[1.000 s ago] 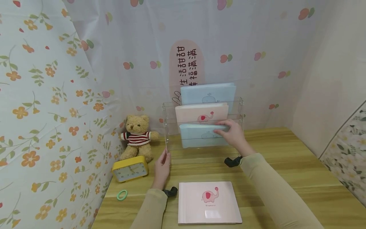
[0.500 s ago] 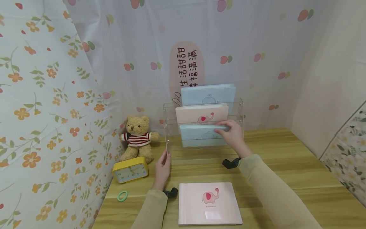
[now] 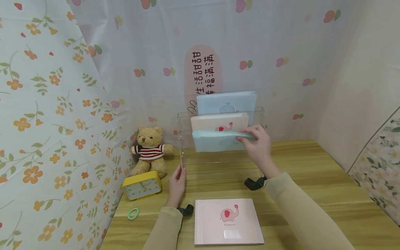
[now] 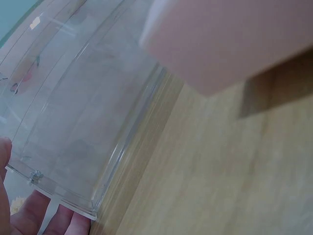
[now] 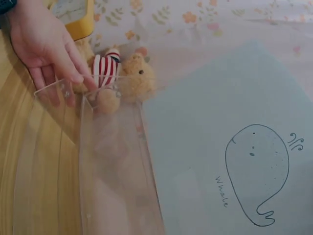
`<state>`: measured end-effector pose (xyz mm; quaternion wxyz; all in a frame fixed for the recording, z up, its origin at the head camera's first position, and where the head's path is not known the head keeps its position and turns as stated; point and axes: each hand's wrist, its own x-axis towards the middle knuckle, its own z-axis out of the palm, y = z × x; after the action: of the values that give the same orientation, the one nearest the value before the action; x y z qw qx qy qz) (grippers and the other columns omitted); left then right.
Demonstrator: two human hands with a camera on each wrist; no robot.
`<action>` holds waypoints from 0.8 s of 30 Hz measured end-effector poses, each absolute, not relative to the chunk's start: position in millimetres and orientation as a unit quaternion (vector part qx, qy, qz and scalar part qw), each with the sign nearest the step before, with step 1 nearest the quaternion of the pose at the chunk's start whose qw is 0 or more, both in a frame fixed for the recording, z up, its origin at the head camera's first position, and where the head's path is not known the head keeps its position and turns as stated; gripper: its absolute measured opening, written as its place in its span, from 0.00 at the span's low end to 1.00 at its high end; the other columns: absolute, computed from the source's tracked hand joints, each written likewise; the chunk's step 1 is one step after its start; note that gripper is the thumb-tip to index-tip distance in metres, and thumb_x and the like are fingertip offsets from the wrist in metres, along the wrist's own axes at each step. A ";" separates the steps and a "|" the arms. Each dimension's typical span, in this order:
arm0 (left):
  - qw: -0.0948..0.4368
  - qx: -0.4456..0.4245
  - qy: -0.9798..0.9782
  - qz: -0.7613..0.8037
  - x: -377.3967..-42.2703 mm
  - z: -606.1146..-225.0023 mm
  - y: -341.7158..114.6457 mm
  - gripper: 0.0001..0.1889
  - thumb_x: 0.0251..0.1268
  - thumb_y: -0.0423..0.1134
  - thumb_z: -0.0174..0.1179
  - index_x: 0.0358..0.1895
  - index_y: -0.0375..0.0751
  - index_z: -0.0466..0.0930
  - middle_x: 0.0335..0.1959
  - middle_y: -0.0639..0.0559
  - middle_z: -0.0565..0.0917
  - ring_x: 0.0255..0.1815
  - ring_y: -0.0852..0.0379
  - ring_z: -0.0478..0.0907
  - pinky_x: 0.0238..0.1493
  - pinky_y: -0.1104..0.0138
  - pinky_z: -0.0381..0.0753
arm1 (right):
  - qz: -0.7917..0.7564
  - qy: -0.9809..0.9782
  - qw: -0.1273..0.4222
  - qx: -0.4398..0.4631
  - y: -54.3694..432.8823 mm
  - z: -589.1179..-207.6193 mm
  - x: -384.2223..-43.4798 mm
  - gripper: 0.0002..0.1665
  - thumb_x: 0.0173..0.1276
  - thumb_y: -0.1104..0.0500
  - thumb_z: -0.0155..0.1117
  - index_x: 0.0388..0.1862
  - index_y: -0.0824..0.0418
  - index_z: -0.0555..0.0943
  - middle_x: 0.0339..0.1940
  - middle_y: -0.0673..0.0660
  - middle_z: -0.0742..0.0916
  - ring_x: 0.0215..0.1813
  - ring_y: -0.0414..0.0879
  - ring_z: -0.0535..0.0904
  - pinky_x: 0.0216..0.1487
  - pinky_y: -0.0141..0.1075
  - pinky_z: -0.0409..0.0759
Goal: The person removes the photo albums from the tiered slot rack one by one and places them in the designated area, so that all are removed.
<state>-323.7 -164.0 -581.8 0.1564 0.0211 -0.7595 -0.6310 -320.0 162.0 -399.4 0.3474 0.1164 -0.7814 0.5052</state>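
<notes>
My right hand [image 3: 257,146] pinches the top edge of a light blue whale album [image 3: 212,143] near its right end, thumb in front. The album is raised at the front of a clear acrylic tiered rack [image 3: 182,152], and its whale drawing with the word "Whale" shows large in the right wrist view. With thumb on one side and fingers on the other, my left hand [image 4: 29,215] grips the rack's left side panel, low down. Behind, in the rack, stand a pink elephant album [image 3: 203,123] and another blue whale album [image 3: 207,104].
A pink elephant album [image 3: 212,222] lies flat on the wooden table in front of the rack. To the left are a teddy bear [image 3: 150,149] in a striped sweater, a yellow clock [image 3: 142,185] and a green ring [image 3: 133,214]. A patterned curtain [image 3: 140,41] hangs behind.
My right hand has lifted the front blue album upward and slightly left, its lower edge now higher on the rack. My left hand stays on the rack's side.
</notes>
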 end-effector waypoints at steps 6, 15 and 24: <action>0.148 0.023 -0.758 -0.635 -323.9 -582.4 -166.1 0.26 0.87 0.48 0.60 0.82 0.50 0.75 0.74 0.43 0.84 0.73 0.45 0.82 0.60 0.71 0.84 | 0.486 -0.800 0.331 0.119 163.2 -409.5 -306.0 0.14 0.60 0.67 0.86 0.44 0.65 0.93 0.43 0.62 0.86 0.49 0.38 0.76 0.47 0.26 0.69; 0.150 0.018 -0.755 -0.638 -326.7 -584.2 -167.7 0.27 0.87 0.51 0.61 0.82 0.52 0.74 0.77 0.44 0.82 0.74 0.45 0.81 0.60 0.68 0.85 | 0.460 -0.830 0.290 0.125 161.3 -433.8 -294.4 0.13 0.60 0.66 0.87 0.42 0.61 0.94 0.42 0.57 0.87 0.51 0.47 0.82 0.53 0.27 0.72; 0.155 0.017 -0.758 -0.633 -326.2 -583.8 -166.1 0.27 0.87 0.48 0.61 0.82 0.49 0.74 0.76 0.43 0.82 0.74 0.45 0.82 0.64 0.67 0.85 | 0.456 -0.863 0.193 0.102 165.3 -461.6 -287.7 0.10 0.66 0.60 0.85 0.44 0.57 0.94 0.45 0.56 0.88 0.55 0.55 0.84 0.52 0.37 0.77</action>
<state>-326.2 -166.1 -583.8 0.1551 0.0168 -0.7581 -0.6332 -287.7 165.3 -461.6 0.1928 0.1019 -0.8629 0.4560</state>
